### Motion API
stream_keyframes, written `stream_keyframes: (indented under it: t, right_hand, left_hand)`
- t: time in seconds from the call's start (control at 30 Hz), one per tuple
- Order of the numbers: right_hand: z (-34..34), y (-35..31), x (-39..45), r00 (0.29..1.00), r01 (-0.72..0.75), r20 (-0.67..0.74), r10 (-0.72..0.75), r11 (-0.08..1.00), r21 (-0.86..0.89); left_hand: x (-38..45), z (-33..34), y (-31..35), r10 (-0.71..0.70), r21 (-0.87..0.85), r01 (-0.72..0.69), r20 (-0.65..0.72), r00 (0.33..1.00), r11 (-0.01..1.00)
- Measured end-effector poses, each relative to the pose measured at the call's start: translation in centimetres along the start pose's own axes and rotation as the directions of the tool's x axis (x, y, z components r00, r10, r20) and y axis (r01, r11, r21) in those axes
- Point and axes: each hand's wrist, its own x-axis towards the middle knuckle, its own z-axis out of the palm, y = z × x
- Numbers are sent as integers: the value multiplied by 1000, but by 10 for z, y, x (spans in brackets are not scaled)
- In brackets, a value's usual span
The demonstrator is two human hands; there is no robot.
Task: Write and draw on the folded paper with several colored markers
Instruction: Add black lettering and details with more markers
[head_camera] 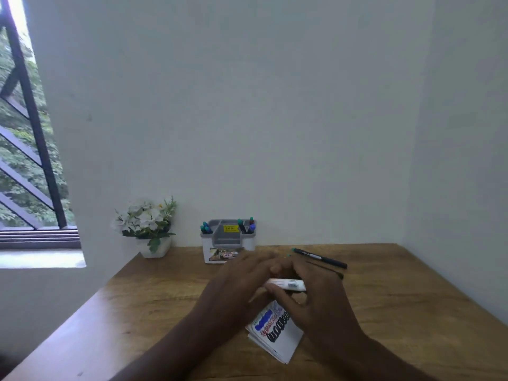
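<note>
1. The folded paper (275,335) lies on the wooden table (154,292), at about 6 o'clock from the centre of the view and just below both hands. On its upper face there is a blue stroke, a red written line and a thick black scribble.
2. The left hand (236,281) and the right hand (316,295) meet above the paper, and together they hold a white marker (287,284) that lies almost level between them.
3. The left hand's fingers are curled round the marker's left end; that end is hidden, so I cannot tell if a cap is there.
4. The right hand pinches the marker's right part, with the thumb below the barrel and the fingers over it.
5. A dark marker with a green tip (320,258) lies flat on the table at about 2 o'clock from the hands, apart from them.
6. A grey and white pen holder (228,240) stands against the wall at 12 o'clock from the hands, with several markers upright in its side compartments.
7. A small pot of white flowers (147,226) stands at about 10 o'clock, near the window (24,149).
</note>
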Motion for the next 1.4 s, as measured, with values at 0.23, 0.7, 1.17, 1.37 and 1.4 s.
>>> stream_keyframes:
  t: [0.23, 0.7, 1.17, 1.37, 1.4]
  right_hand:
    - [-1, 17, -2, 998, -66, 11, 66, 998, -7]
    - [2, 32, 4, 961, -135, 237, 145, 989, -57]
    - [2, 47, 5, 972, -108, 204, 119, 992, -64]
    - [-17, 78, 16, 986, -146, 43, 162, 954, -262]
    - [-20, 83, 17, 983, -155, 46, 175, 944, -290]
  left_hand:
    - [-1, 8, -26, -196, -102, 179, -196, 961, 979]
    - [108, -17, -124, -427, -216, 373, -334, 841, 903]
    - [100, 5, -134, -584, 272, 622, -214, 783, 734]
    - [41, -26, -94, -351, 240, 434, -321, 880, 869]
    - [29, -27, -85, -346, 226, 413, -282, 895, 882]
